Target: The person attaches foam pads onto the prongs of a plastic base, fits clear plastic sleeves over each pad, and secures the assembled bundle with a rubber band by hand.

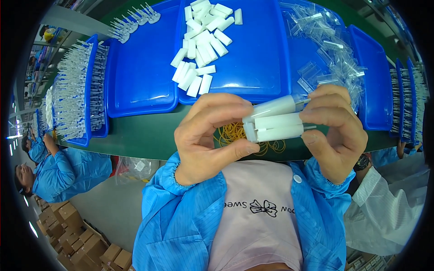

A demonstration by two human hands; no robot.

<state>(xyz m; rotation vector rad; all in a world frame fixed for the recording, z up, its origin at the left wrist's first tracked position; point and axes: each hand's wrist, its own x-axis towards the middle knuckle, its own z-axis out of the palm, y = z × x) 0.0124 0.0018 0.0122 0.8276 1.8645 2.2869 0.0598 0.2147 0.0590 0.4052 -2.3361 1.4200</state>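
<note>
Head view: left hand (205,135) and right hand (337,131) both clamped on bundle of white plastic tubes (275,121), held near chest above yellow rubber bands (233,132) on green table (149,135). Step judged: gathering tubes. Next calls for firm grip while banding.

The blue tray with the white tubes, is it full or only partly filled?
Partly filled: the white tubes lie in a loose heap, and much of the blue tray floor shows bare.
</note>
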